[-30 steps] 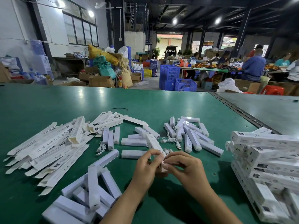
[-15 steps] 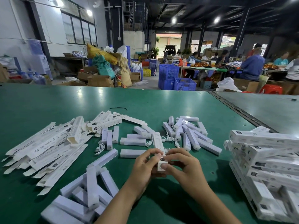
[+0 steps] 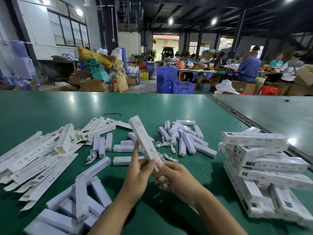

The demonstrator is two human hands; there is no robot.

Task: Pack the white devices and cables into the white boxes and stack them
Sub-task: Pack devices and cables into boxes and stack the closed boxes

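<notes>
I hold a long white box (image 3: 143, 138) tilted up and away from me above the green table (image 3: 50, 109). My left hand (image 3: 138, 173) grips its lower part, forefinger stretched along its side. My right hand (image 3: 174, 177) pinches the box's near end. Flat unfolded boxes (image 3: 33, 155) fan out at the left. Several white devices (image 3: 184, 138) and white cables (image 3: 165, 145) lie in the middle. Packed boxes form a stack (image 3: 264, 168) at the right. More white devices (image 3: 76, 204) are heaped at the near left.
A seam (image 3: 237, 114) divides this table from a second one at the right. A black tie (image 3: 112, 114) lies beyond the boxes. Blue crates (image 3: 172, 82), cardboard boxes and seated people fill the hall behind.
The box, held low and flat between my hands before, is now raised and tilted upward. My left forefinger has stretched along it. The camera has shifted slightly.
</notes>
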